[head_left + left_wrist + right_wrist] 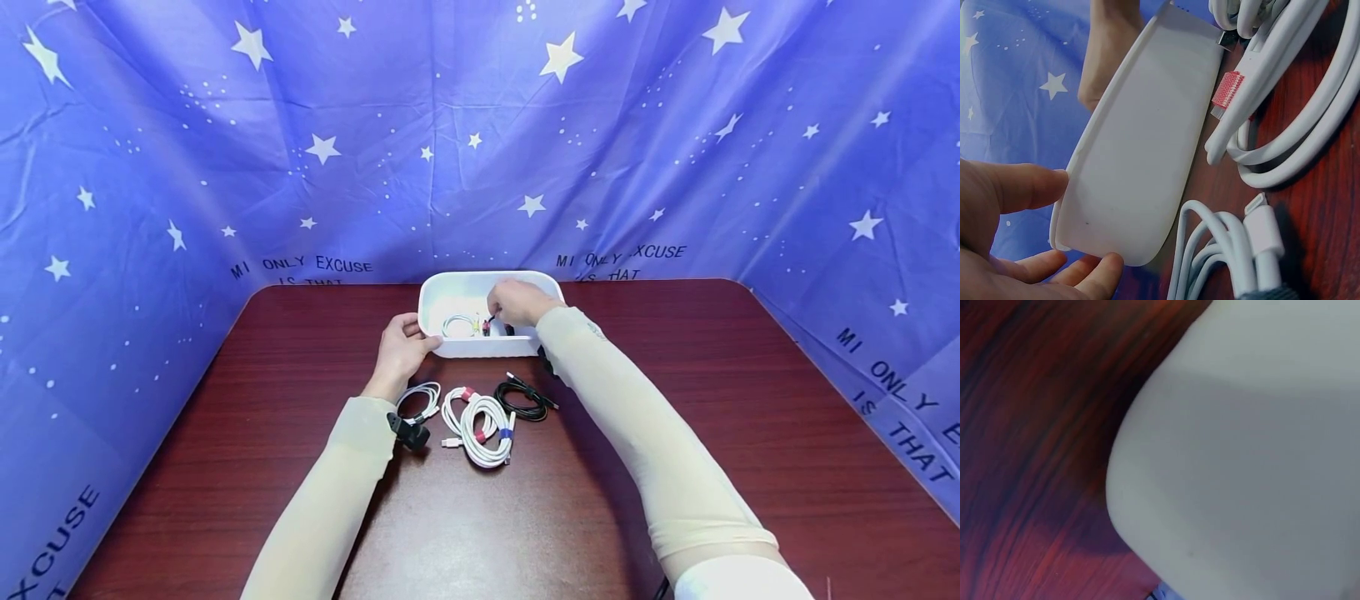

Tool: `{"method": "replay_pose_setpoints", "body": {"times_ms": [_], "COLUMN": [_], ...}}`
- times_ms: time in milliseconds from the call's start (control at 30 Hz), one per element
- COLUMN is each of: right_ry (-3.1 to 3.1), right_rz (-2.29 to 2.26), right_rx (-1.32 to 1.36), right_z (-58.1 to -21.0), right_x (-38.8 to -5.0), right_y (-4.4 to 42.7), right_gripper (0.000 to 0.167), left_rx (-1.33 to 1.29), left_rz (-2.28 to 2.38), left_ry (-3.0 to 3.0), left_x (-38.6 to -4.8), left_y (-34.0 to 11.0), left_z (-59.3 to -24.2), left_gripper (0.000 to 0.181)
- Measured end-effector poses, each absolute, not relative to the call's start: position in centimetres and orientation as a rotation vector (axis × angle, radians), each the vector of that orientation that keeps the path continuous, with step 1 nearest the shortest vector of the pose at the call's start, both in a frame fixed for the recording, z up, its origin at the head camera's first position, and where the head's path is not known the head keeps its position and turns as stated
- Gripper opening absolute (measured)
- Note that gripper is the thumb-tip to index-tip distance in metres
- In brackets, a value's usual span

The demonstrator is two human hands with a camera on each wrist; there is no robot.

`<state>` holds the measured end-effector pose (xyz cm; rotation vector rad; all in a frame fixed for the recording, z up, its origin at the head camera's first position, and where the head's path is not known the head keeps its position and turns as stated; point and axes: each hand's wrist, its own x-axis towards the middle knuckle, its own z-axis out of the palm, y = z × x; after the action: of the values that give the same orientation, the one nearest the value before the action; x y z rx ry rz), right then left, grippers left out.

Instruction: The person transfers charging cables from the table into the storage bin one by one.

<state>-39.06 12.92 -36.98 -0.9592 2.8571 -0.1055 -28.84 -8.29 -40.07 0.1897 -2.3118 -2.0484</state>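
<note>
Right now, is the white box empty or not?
Not empty: in the head view, a coiled pale cable lies inside the white box.

Head view looks forward, down; both wrist views, much nearer, share its white bin (487,347).

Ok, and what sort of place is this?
Probably a small staged workspace, though I can't be certain: star-print fabric hangs behind and on both sides of a wood-grain table, where coiled cables lie in front of a white bin.
</note>
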Motion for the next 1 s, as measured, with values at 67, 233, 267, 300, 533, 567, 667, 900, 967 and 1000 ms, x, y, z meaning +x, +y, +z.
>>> {"method": "replay_pose_setpoints", "body": {"times_ms": [67, 233, 267, 300, 533, 567, 667, 900, 967, 1000], "right_ry": [2.856, 2.858, 2.858, 2.86, 2.862, 2.859, 2.85, 2.847, 2.854, 2.856], "right_rz": [-0.124, -0.165, -0.172, -0.18, -0.259, -0.272, -0.323, -0.435, -0.447, -0.455], "right_rx": [-0.944, -0.898, -0.894, -0.889, -0.934, -0.95, -0.976, -1.047, -1.078, -1.09], "right_z": [-37.0, -36.9, -36.8, -36.8, -36.6, -36.6, -36.4, -36.0, -35.9, -35.8], "right_x": [-39.1, -39.0, -39.0, -39.0, -38.8, -38.8, -38.5, -38.1, -38.0, -37.9], "right_y": [13.1, 13.5, 13.6, 13.6, 14.0, 14.1, 14.2, 14.7, 14.9, 15.0], "right_gripper": [0.02, 0.017, 0.016, 0.015, 0.014, 0.014, 0.013, 0.015, 0.015, 0.015], "left_rx": [0.192, 0.198, 0.198, 0.199, 0.215, 0.215, 0.21, 0.205, 0.205, 0.204], "left_rz": [-2.043, -2.031, -2.03, -2.029, -2.027, -2.027, -2.027, -2.025, -2.026, -2.027], "left_ry": [-2.315, -2.325, -2.327, -2.329, -2.341, -2.343, -2.344, -2.337, -2.336, -2.337], "left_x": [-28.9, -29.0, -29.0, -29.0, -29.0, -28.9, -28.9, -29.0, -29.0, -29.0], "left_y": [-8.3, -8.3, -8.3, -8.4, -8.4, -8.4, -8.3, -8.3, -8.3, -8.3], "left_z": [-40.1, -40.1, -40.1, -40.1, -40.0, -40.0, -40.0, -40.0, -40.0, -40.0], "left_gripper": [0.056, 0.056, 0.056, 0.057, 0.057, 0.057, 0.058, 0.058, 0.057, 0.057]}}
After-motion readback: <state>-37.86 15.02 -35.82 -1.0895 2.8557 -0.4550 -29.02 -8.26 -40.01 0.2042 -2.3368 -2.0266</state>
